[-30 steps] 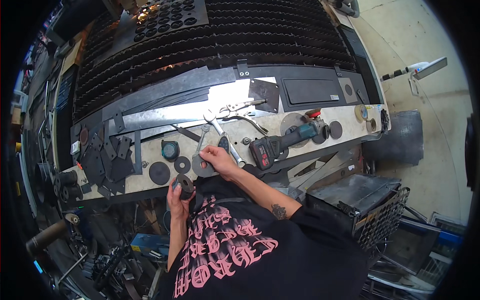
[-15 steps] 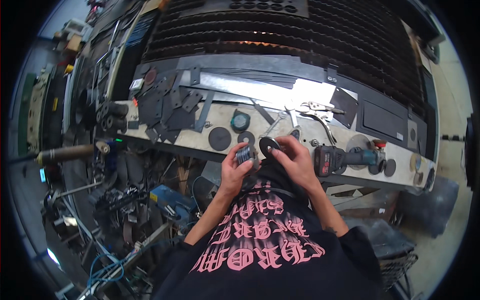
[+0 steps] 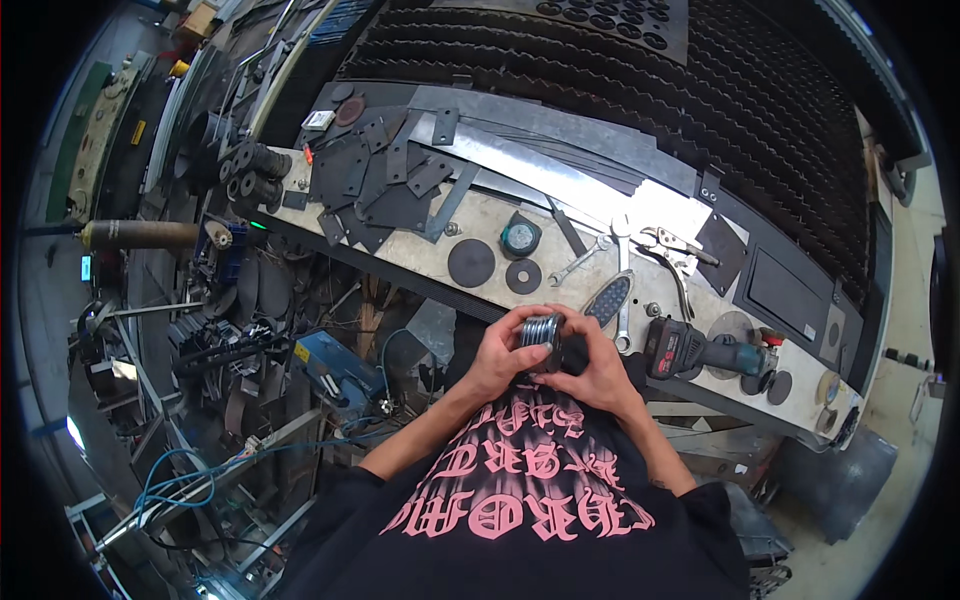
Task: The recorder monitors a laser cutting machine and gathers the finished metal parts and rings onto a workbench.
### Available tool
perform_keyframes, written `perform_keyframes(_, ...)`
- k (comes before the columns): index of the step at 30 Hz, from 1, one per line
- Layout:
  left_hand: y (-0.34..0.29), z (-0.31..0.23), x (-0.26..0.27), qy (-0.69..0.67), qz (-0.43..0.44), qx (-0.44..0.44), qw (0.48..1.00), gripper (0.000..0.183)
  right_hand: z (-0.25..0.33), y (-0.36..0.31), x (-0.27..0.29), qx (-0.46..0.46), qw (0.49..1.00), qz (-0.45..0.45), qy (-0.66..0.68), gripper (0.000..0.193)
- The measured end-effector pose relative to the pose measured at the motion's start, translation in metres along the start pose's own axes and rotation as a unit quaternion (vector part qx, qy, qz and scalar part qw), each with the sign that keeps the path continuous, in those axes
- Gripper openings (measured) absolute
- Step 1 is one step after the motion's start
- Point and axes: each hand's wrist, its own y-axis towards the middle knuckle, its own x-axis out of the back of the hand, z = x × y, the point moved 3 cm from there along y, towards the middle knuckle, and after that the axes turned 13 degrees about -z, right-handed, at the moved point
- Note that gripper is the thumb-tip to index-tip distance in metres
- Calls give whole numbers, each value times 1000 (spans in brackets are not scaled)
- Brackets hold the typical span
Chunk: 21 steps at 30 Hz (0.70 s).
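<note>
Close in front of my shirt, both hands come together around a short stack of shiny metal rings (image 3: 541, 329). My left hand (image 3: 497, 357) wraps the ringed side, its thumb across the lower part. From the other side my right hand (image 3: 598, 368) curls its fingers and thumb round a dark disc at the stack's right end, mostly hidden by the fingers. Past the hands on the bench lie a small dark disc with a centre hole (image 3: 535, 279), a larger black disc (image 3: 472, 263) and a teal tape measure (image 3: 520, 237).
Wrenches (image 3: 622, 268), locking pliers (image 3: 672, 240) and a cordless angle grinder (image 3: 735, 355) lie on the bench's right half. Flat dark metal plates (image 3: 385, 190) pile up at left, with dark ring stacks (image 3: 255, 172) beyond. A slatted metal bed (image 3: 600, 110) stretches behind.
My right hand has brought its black disc against the ring stack in my left hand; before, the two were apart. The view has turned, so the bench now slopes down to the right.
</note>
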Motion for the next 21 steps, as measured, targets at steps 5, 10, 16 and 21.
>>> perform_keyframes(5, -9, 21, 6, -149, 5, 97, 984, 65, -4, -14, -8, 3, 998, 21, -51, 61)
perform_keyframes(10, -6, 35, 34, -241, 59, 152, 957, 50, -14, 5, -15, -55, 993, 95, -37, 61)
perform_keyframes(16, -17, 22, 70, -252, -40, 102, 962, 46, -128, 51, -47, 40, 973, 51, -220, 70)
perform_keyframes(21, -39, 19, 102, -193, -144, 67, 968, 40, -156, 51, -85, 116, 885, 125, -433, 80)
